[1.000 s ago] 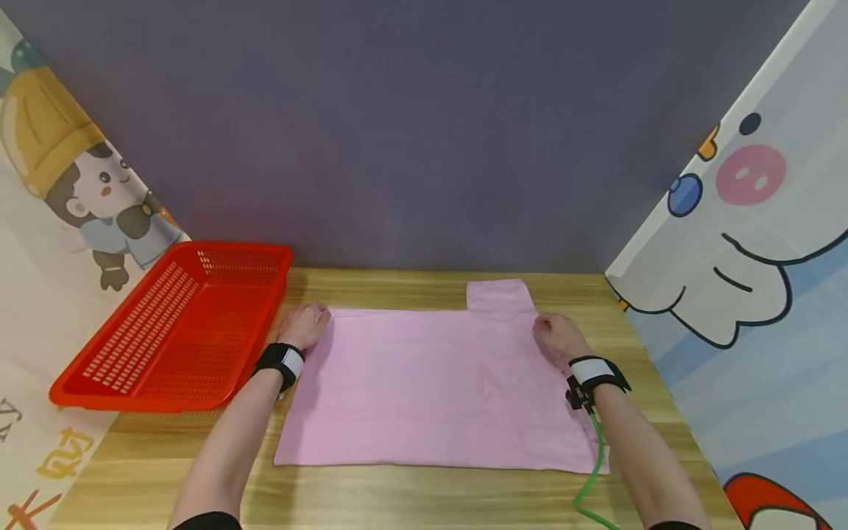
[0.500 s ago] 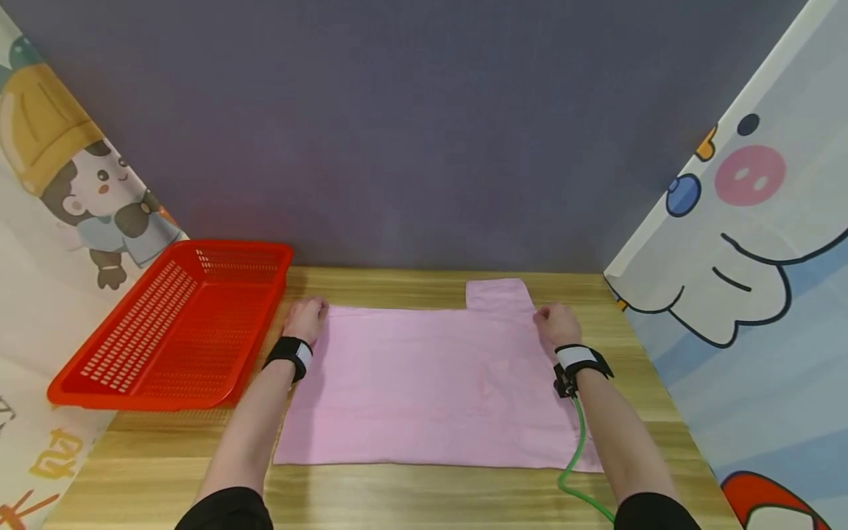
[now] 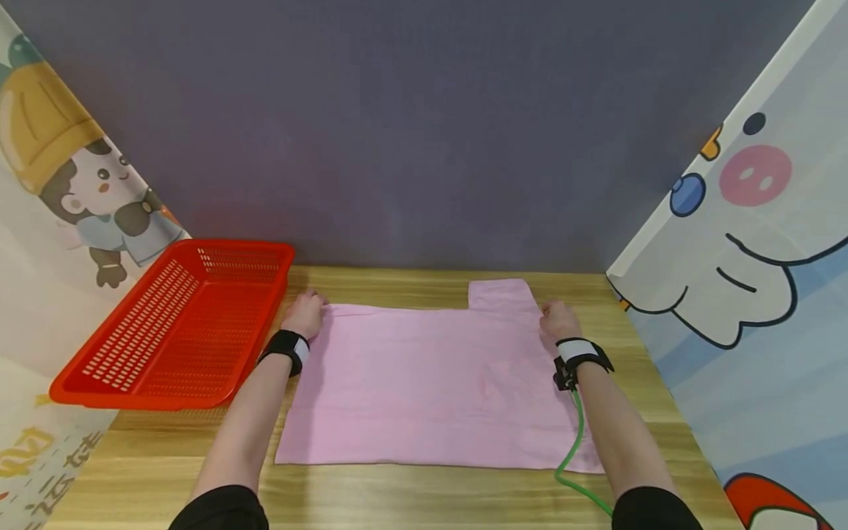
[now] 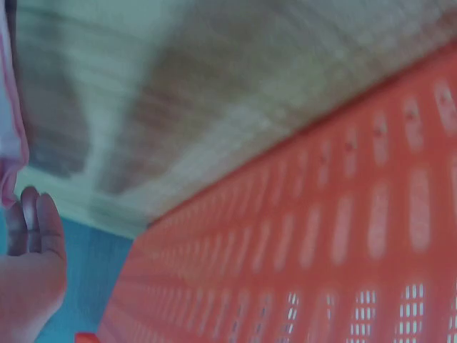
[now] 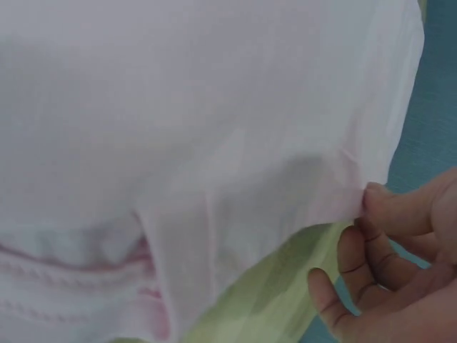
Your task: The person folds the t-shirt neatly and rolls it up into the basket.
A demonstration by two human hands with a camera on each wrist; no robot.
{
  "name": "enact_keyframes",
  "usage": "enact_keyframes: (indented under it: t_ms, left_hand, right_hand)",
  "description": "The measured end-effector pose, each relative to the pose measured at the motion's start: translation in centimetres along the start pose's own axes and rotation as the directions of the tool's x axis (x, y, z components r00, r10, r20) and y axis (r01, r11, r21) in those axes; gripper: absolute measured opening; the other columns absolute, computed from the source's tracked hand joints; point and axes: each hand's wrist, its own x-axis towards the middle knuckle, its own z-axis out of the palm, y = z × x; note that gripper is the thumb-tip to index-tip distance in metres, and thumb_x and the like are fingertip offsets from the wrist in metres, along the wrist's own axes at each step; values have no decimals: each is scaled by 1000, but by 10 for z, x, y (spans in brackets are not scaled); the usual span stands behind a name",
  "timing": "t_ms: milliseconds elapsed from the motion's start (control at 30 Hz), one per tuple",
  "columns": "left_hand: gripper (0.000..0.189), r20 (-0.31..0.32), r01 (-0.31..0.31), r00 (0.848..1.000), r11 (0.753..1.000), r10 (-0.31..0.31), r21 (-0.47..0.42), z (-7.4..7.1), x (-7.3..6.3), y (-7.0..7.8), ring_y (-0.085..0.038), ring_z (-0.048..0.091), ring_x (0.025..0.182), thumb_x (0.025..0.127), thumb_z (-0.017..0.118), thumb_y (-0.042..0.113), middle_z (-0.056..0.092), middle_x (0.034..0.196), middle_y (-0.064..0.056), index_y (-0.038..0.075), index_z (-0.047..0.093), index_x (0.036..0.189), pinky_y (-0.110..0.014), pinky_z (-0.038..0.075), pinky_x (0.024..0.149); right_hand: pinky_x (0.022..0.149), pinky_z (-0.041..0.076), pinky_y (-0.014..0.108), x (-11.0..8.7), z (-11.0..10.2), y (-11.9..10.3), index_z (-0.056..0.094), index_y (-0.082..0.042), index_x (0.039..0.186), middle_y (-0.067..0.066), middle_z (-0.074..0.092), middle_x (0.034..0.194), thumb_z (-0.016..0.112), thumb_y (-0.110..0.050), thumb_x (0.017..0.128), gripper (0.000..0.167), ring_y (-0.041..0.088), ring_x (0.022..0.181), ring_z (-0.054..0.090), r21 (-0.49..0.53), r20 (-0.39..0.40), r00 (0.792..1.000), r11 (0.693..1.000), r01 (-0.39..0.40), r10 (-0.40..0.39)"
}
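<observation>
A pink folded garment [image 3: 424,390] lies spread as a wide rectangle on the wooden table. From its far edge, toward the right, sticks a short flap [image 3: 500,294] shaped like a sleeve. My left hand [image 3: 306,315] is at the far left corner; in the left wrist view its fingers [image 4: 48,225] meet the cloth's edge, the thumb hidden. At the far right side, my right hand [image 3: 559,324] pinches the garment's edge between thumb and forefinger [image 5: 378,204], the other fingers loosely curled. Stitched seams [image 5: 71,282] show on the garment in the right wrist view.
A red plastic basket [image 3: 255,346] with slotted walls stands just left of my left hand. Behind the table [image 3: 371,500] rises a dark grey panel [image 3: 424,147]. Cartoon-printed sheets flank both sides. A green cable [image 3: 575,442] runs from my right wrist over the garment.
Both hands have shifted slightly away from me along the garment's sides, and the right forearm has swung inward. The far left corner sits a little farther back.
</observation>
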Motion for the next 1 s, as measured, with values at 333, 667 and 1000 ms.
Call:
enact_keyframes:
  t_ms: [333, 667, 1000]
  left_hand:
    - [19, 15, 70, 997, 997, -69, -25, -13, 4, 2, -47, 67, 96, 92, 66, 5, 72, 108, -26, 1, 75, 108, -61, 54, 86]
    - [23, 74, 121, 990, 993, -122, 13, -17, 1, 5, -48, 67, 98, 95, 60, 5, 70, 112, -30, 0, 75, 113, -62, 54, 87]
    - [26, 83, 112, 990, 993, -114, 32, -29, -9, 14, -49, 67, 94, 96, 52, 2, 70, 110, -31, 0, 76, 106, -60, 55, 82]
  right_hand:
    - [101, 49, 56, -5, -14, -9, 58, 8, 134, 32, 55, 139, 46, -2, 93, 43, 46, 120, 59, -53, 54, 998, 998, -14, 17]
    - [97, 49, 58, -9, -6, -3, 68, 9, 117, 31, 66, 122, 53, -6, 95, 31, 50, 115, 61, -21, -148, 988, 999, 35, -38]
    - [90, 53, 56, -19, -14, 2, 70, 12, 112, 32, 69, 114, 58, -7, 94, 28, 49, 108, 65, 134, -181, 975, 979, 151, -126]
